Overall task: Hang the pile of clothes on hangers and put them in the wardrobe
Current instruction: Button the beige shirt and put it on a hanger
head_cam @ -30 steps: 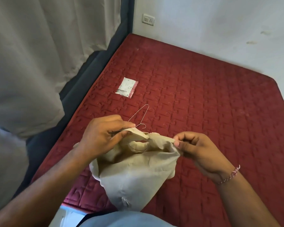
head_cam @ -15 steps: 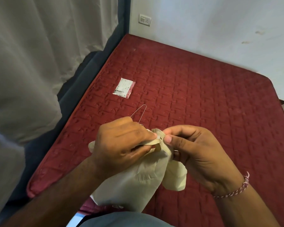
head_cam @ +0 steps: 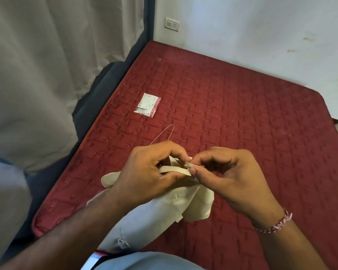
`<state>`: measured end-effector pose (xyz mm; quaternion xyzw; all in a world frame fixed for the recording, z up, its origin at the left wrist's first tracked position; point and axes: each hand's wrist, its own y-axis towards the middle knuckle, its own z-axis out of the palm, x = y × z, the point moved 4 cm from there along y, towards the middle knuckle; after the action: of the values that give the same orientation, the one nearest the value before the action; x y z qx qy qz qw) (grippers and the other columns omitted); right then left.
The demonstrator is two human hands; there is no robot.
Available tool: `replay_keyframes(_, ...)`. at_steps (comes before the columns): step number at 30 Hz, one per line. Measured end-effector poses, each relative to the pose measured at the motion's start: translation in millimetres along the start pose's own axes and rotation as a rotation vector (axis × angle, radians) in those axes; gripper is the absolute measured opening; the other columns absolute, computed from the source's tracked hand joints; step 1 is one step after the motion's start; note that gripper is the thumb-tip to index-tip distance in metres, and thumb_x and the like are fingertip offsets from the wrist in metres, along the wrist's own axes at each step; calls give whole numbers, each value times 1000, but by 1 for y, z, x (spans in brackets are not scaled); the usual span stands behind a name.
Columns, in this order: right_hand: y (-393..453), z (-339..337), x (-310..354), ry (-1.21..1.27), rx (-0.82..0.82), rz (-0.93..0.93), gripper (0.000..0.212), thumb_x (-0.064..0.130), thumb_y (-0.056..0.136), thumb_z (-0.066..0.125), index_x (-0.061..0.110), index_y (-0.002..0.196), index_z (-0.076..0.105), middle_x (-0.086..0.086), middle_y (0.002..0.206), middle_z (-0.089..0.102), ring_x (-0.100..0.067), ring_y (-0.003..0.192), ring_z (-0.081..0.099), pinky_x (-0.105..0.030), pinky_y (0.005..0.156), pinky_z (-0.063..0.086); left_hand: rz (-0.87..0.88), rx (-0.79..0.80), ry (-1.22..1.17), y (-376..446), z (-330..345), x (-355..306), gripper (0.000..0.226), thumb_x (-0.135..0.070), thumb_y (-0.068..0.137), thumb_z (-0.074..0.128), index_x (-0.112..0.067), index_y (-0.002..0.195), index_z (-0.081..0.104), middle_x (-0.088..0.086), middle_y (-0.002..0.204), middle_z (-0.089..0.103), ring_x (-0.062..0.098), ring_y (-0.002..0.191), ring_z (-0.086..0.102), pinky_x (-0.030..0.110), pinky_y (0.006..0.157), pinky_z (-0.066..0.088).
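Both hands [head_cam: 187, 176] pinch cream garment [head_cam: 164, 207] over mattress [head_cam: 242, 114].

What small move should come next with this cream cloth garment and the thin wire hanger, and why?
Probably feed the thin wire hanger further into the cream cloth garment: the left hand and right hand both pinch its bunched top edge, and only the hanger's far loop shows.

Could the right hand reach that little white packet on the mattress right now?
Probably not yet: the right hand is pinching the cream garment together with the left hand. The packet lies beyond them on open mattress, nothing covering it.
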<state>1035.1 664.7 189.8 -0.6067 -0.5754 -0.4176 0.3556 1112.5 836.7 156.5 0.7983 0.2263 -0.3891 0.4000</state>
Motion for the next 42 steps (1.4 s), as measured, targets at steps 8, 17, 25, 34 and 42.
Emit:
replay_keyframes(8, -9, 7, 10, -471, -181, -356, 5, 18, 93, 76, 19, 96, 79, 17, 95, 74, 3, 92, 69, -13, 80, 52, -178, -36, -133, -5, 5, 14, 14, -30, 84, 85, -18, 87, 78, -5, 84, 72, 24, 76, 69, 47, 62, 54)
replay_keyframes(17, -8, 16, -5, -431, -158, -381, 12, 1, 92, 66, 11, 99, 69, 9, 102, 71, -2, 91, 67, -14, 75, 51, -241, -166, -97, -10, 20, 7, 18, -18, 80, 87, -16, 76, 70, -8, 75, 68, 14, 65, 63, 25, 56, 47)
replay_keyframes(25, 14, 13, -57, -140, -8, 165, 9, 24, 97, 68, 22, 88, 68, 5, 75, 68, -16, 66, 60, -36, 66, 49, -178, 163, 241, -5, 1, 49, 21, -19, 82, 85, -30, 96, 75, -18, 92, 66, 4, 87, 64, 20, 69, 47)
replay_keyframes(34, 1, -6, -98, 270, 291, 429, 19, 13, 88, 77, -3, 96, 74, -13, 83, 69, -20, 74, 59, -24, 65, 47, -216, 44, 49, -15, -46, 71, 23, -4, 85, 78, -20, 102, 79, -13, 97, 77, 4, 94, 72, 18, 84, 55)
replay_keyframes(42, -7, -22, -101, 384, -21, 488, 21, 15, 79, 85, -2, 86, 75, -17, 79, 69, -25, 70, 60, -29, 61, 50, -15, -63, 284, -11, -62, 73, 29, -4, 93, 67, -9, 119, 76, 0, 102, 75, 11, 95, 72, 34, 79, 59)
